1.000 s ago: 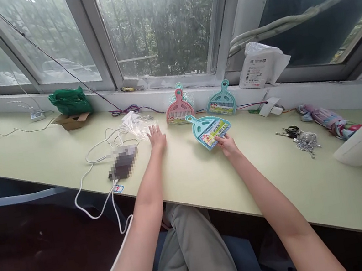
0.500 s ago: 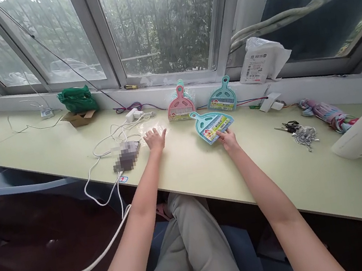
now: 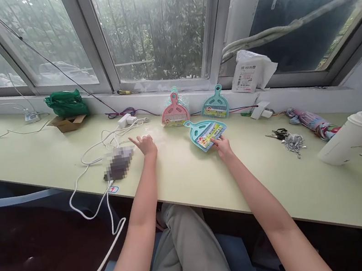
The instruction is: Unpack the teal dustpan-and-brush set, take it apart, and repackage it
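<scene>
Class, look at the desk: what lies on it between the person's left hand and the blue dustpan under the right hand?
Nothing: between the left hand and the blue dustpan, the head view shows only bare desk.

You sit at a long pale-green desk point(image 3: 188, 180) running along the wall beneath a row of windows point(image 3: 148, 25). Frames are grey metal, angled at the corners. Daylight comes through the panes, diffuse; dense green foliage point(image 3: 156, 28) shows outside the centre pane. A white sill point(image 3: 146, 96) runs just behind the desk's far edge. The floor point(image 3: 30, 253) under the desk is dark and glossy.
</scene>
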`<control>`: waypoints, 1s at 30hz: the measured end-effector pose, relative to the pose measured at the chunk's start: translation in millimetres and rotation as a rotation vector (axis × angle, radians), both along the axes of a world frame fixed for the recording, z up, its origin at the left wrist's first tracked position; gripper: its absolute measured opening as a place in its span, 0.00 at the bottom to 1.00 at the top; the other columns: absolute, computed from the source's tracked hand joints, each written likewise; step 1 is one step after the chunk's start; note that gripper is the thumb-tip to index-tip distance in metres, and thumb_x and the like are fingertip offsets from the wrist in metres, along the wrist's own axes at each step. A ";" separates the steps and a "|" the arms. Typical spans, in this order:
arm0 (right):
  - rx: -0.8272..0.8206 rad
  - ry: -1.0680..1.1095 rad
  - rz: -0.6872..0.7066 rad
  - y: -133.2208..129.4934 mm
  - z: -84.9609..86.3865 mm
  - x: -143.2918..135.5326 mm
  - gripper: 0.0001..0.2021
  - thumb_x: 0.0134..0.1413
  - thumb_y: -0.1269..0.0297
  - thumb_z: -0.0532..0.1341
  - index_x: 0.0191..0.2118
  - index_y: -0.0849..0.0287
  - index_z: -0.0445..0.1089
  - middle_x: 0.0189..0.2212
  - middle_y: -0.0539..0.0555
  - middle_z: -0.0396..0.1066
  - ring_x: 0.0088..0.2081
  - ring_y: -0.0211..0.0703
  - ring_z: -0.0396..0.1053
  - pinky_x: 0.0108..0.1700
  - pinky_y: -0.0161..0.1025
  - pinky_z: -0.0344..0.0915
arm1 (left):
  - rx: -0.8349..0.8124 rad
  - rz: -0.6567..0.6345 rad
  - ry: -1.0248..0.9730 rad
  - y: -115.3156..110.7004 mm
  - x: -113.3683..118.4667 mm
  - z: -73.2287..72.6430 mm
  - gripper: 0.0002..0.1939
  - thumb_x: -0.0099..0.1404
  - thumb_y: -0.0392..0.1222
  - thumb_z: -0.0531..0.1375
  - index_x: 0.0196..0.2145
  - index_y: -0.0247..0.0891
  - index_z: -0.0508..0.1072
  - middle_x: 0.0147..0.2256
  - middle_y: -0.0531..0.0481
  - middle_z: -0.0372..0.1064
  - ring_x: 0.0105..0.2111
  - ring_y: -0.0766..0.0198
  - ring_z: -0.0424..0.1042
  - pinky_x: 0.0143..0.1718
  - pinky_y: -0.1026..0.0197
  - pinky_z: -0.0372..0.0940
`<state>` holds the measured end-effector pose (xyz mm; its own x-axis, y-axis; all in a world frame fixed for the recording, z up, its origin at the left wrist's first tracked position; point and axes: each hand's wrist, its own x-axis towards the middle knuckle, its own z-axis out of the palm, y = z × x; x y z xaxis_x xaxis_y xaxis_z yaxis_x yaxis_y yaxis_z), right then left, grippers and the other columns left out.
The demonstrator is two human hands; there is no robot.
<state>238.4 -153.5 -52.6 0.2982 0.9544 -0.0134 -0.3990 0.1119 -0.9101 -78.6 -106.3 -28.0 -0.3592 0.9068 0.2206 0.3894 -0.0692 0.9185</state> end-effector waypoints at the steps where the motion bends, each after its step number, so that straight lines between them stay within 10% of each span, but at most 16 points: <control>1: 0.003 -0.004 0.013 -1.3 1.9 -1.3 0.15 0.40 0.74 0.68 0.36 0.58 0.68 0.37 0.53 0.76 0.42 0.45 0.75 0.45 0.44 0.74 | 0.013 0.030 0.063 -0.8 2.0 -2.5 0.01 0.57 0.35 0.59 0.29 0.39 0.70 0.32 0.41 0.68 0.51 0.44 0.59 0.57 0.28 0.35; 9: 0.062 -0.053 0.223 -10.8 16.5 -19.6 0.15 0.41 0.72 0.68 0.38 0.59 0.69 0.37 0.54 0.76 0.42 0.48 0.75 0.47 0.47 0.74 | -0.069 0.033 0.605 1.7 17.8 -7.2 0.05 0.55 0.30 0.57 0.26 0.36 0.71 0.36 0.34 0.69 0.55 0.39 0.57 0.58 0.39 0.37; 19: 0.014 -0.135 0.353 -10.5 13.0 -25.7 0.15 0.42 0.73 0.69 0.40 0.61 0.71 0.37 0.57 0.77 0.38 0.47 0.76 0.45 0.48 0.75 | 0.085 0.009 0.713 -9.1 34.4 1.0 0.14 0.66 0.36 0.47 0.38 0.37 0.72 0.42 0.34 0.68 0.49 0.43 0.62 0.52 0.44 0.46; 30: 0.021 -0.065 0.129 -16.6 21.5 -38.1 0.13 0.43 0.74 0.68 0.37 0.61 0.70 0.35 0.55 0.77 0.37 0.46 0.76 0.45 0.46 0.75 | 0.261 0.021 0.947 -20.2 57.8 2.7 0.16 0.66 0.30 0.44 0.39 0.37 0.71 0.37 0.39 0.69 0.42 0.51 0.64 0.46 0.50 0.52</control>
<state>200.3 -170.1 -31.1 0.1725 0.9847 0.0227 -0.3519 0.0831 -0.9323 -20.7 -126.4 -25.4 0.0544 0.7842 0.6181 0.9604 -0.2106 0.1826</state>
